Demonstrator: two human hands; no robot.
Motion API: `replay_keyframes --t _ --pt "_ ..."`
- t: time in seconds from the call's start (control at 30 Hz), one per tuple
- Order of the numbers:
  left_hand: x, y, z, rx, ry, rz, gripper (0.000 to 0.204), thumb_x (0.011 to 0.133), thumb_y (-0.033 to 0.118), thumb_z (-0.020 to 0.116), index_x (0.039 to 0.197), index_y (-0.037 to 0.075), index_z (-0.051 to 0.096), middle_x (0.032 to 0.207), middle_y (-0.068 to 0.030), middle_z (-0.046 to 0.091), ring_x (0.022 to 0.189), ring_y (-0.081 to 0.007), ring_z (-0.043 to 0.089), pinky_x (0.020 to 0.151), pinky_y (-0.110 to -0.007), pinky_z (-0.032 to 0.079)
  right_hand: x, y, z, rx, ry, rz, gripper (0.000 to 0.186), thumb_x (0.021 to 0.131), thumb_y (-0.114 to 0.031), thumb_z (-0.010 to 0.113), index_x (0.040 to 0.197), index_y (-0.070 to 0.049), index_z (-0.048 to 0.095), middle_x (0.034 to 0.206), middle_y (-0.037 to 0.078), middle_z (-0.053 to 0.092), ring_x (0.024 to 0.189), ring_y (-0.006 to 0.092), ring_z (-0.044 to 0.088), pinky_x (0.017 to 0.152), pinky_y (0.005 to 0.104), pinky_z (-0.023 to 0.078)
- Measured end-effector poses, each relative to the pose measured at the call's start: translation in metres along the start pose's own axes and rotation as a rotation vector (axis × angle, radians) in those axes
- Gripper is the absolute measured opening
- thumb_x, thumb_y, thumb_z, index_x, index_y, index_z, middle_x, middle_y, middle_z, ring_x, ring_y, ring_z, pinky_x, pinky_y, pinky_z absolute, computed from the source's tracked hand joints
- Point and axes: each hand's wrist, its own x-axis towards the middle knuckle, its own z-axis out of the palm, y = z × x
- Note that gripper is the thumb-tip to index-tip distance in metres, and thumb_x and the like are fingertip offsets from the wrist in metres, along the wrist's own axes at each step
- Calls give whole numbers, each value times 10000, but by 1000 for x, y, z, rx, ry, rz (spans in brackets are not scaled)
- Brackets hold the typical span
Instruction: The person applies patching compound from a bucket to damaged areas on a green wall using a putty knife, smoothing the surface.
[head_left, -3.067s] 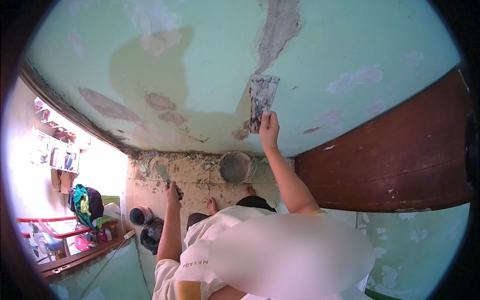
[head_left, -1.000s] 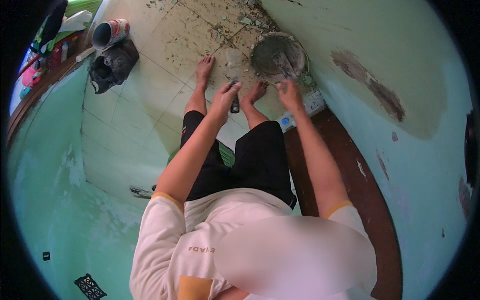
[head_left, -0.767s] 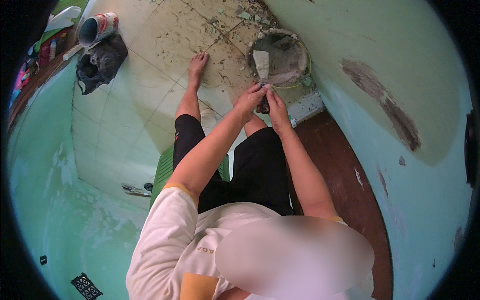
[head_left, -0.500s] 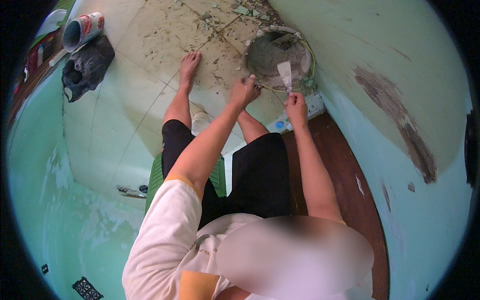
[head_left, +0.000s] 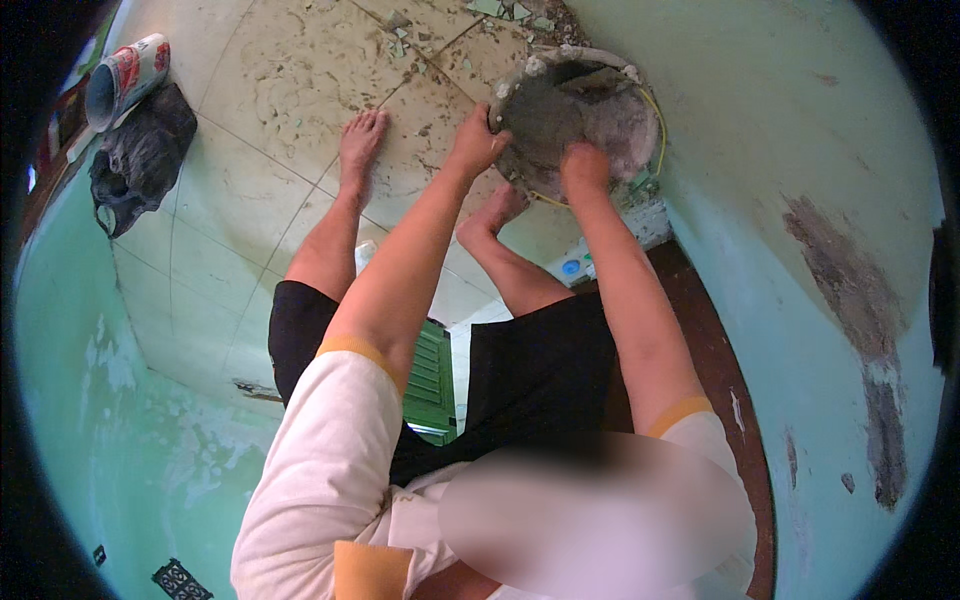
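A round bucket (head_left: 630, 76) with grey residue inside and on its rim stands on the floor by the wall, its thin yellow handle lying around the right side. My left hand (head_left: 475, 142) grips the bucket's left rim with curled fingers. My right hand (head_left: 584, 172) reaches down into the bucket, closed, its fingertips turned away from the camera. Whatever it holds is hidden. My bare feet rest on the tiles either side of my left forearm.
A white-and-red container (head_left: 130, 75) lies on a black bag (head_left: 140, 160) at far left. Broken green chips (head_left: 490, 10) and dirt litter the tiles (head_left: 260, 150). A green plastic stool (head_left: 432, 380) is under me. The right wall (head_left: 800, 120) has a grey patched streak.
Since the first frame my view has dropped from wall to floor. The putty knife lately in my right hand is out of sight, that hand now inside the bucket. My left hand has moved onto the rim.
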Motion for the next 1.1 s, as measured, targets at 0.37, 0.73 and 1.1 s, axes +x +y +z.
replay_keyframes --t 0.37,0.73,1.1 --pt "-63 65 -44 155 92 66 357 726 176 659 1010 -9 546 881 -262 624 867 -451 600 751 -470 478 -48 -25 -39 480 -136 -150 319 901 -311 543 1002 -49 697 950 226 665 915 401 635 796 465 507" --pt "-241 223 -187 25 218 205 428 744 131 609 1134 -29 536 949 -213 626 874 -319 621 802 -373 479 -247 -78 -278 456 165 -284 268 868 -245 564 913 -15 694 849 231 665 797 418 643 727 498 510" --pt "-399 384 -257 -207 193 206 379 761 92 611 1116 -35 570 953 -175 667 882 -256 642 811 -338 489 -369 -71 -430 495 176 -409 299 850 -278 601 860 5 697 839 243 656 815 417 642 730 477 507"
